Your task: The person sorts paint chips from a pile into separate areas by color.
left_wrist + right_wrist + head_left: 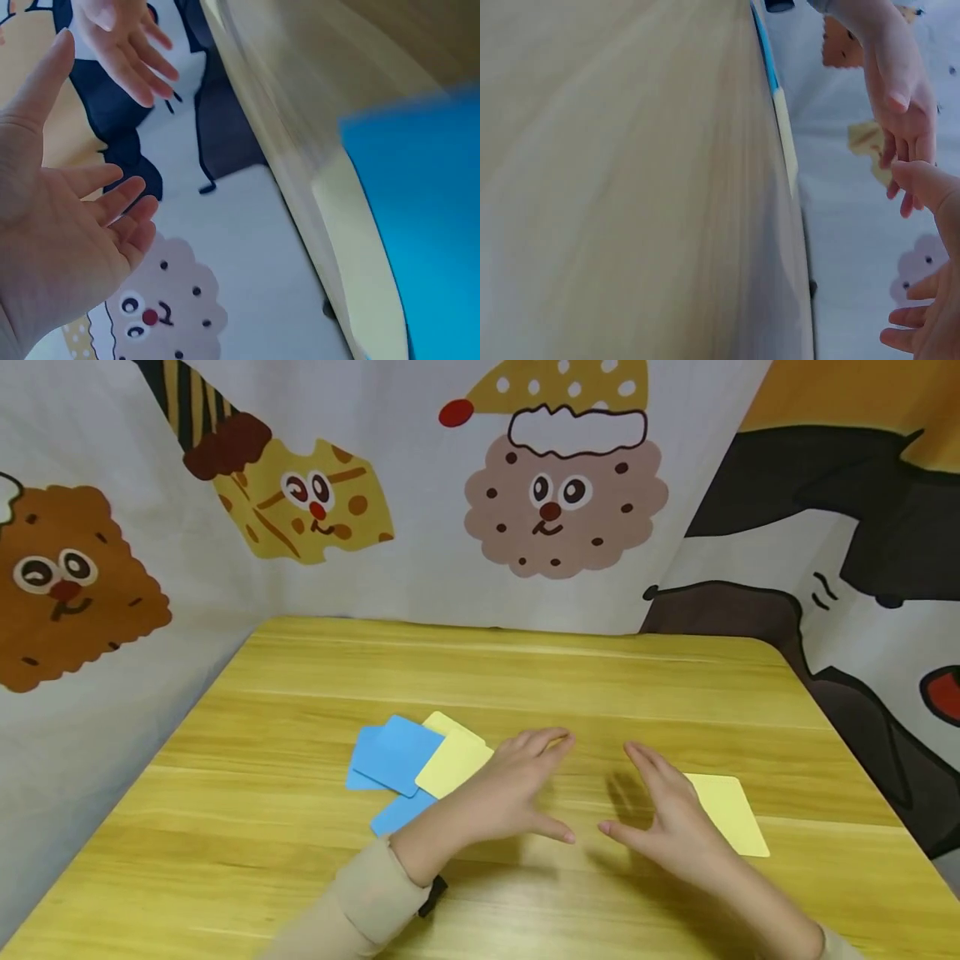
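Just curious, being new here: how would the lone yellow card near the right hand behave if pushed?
The yellow card looks thin, so it's probably light. Lying flat on the smooth-looking table, it may slide easily. Its visible edges look uncurled, suggesting fair stiffness.

The cards (405, 756) look matt and papery, the table (525, 681) smooth wood.

Beige sleeves (341, 914), black piece (432, 897) by left cuff (382, 889)
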Demonstrator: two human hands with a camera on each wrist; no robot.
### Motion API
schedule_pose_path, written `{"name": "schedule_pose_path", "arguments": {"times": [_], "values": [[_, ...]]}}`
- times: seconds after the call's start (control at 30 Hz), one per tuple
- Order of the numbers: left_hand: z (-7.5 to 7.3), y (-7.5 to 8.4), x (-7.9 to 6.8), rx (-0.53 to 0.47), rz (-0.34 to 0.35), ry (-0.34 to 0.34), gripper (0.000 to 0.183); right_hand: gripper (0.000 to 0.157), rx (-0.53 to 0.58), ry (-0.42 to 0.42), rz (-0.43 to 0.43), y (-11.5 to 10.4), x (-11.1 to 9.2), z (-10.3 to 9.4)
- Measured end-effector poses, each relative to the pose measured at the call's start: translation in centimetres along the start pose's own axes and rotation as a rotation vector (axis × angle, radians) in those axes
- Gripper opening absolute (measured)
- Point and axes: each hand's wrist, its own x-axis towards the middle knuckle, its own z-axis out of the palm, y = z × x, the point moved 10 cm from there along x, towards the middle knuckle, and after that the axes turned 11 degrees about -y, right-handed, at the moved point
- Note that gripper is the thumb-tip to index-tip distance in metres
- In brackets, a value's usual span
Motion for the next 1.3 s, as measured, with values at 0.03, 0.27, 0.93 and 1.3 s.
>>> {"name": "schedule_pose_path", "arguments": {"times": [0.03, 0.27, 0.93, 1.3], "values": [[-0.1, -0.5, -0.3, -0.001, -0.005, 0.000, 0.112, 0.104, -0.001, 0.000, -0.003, -0.3, 0.2, 0.3], [-1.5, -4.5, -3.0, -0.040, -0.029, 0.001, 0.112, 0.105, 0.001, -0.045, -0.042, -3.4, 2.3, 2.8], [-0.7, -13.7, -6.5, -0.054, -0.058, -0.162, 0.117, 0.110, 0.030, -0.092, -0.027, -7.7, 8.0, 8.6], [0.6, -15.5, -6.0, -0.018, -0.051, -0.220, 0.119, 0.115, 0.022, -0.147, 0.014, -7.0, 9.0, 11.2]]}}
